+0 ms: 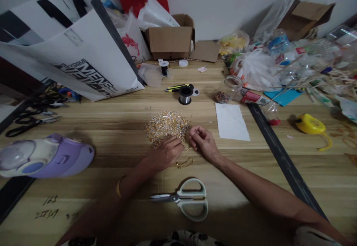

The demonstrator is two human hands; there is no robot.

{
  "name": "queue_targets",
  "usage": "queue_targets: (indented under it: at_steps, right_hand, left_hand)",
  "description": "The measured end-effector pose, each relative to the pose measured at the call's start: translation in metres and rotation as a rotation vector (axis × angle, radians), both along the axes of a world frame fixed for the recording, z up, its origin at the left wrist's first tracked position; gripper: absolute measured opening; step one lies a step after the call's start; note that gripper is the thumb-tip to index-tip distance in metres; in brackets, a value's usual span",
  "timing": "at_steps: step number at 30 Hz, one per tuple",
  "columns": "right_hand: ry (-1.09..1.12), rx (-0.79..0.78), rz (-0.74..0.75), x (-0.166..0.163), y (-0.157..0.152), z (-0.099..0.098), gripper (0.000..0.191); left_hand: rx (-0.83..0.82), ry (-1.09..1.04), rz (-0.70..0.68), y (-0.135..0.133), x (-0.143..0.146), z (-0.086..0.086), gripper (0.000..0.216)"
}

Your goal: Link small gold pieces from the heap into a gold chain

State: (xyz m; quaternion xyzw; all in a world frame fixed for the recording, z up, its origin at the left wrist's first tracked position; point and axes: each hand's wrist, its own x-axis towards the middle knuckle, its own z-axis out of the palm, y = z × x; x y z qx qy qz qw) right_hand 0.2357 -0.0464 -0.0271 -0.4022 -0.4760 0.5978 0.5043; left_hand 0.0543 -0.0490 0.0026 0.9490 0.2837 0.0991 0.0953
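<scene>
A heap of small gold and silver bead pieces (166, 126) lies on the wooden table (111, 127). My left hand (166, 154) rests at the heap's near edge, fingers curled in a pinch on something too small to make out. My right hand (203, 141) is just right of it, fingers also pinched together. A short strung gold chain (182, 162) lies on the table between and below the hands. Pale green-handled scissors (186, 198) lie shut near me.
A thread spool (185, 94), a yellow-black knife (176, 87), a bead jar (226, 89), white paper (231, 122), a black ruler (281, 157) and a yellow tape measure (309, 125) lie beyond. A purple device (44, 157) and a large bag (75, 49) are left.
</scene>
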Motion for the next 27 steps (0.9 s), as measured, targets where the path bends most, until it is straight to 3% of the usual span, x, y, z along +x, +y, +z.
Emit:
queue_targets:
  at_steps: [6, 13, 19, 27]
  right_hand:
    - [-0.006, -0.012, 0.006, 0.001, 0.000, -0.003, 0.025]
    - [-0.034, 0.022, 0.042, -0.002, -0.003, -0.001, 0.027]
    - [-0.079, 0.024, 0.083, -0.004, -0.007, -0.001, 0.027]
    - [-0.019, -0.018, 0.092, -0.005, -0.006, -0.001, 0.029]
  left_hand:
    - [-0.047, -0.118, 0.016, 0.004, -0.001, -0.004, 0.023]
    - [-0.392, -0.551, 0.271, 0.015, -0.004, -0.016, 0.014]
    - [-0.739, -0.748, 0.452, 0.017, -0.004, -0.017, 0.011]
    - [-0.863, -0.808, 0.516, 0.019, -0.006, -0.023, 0.028]
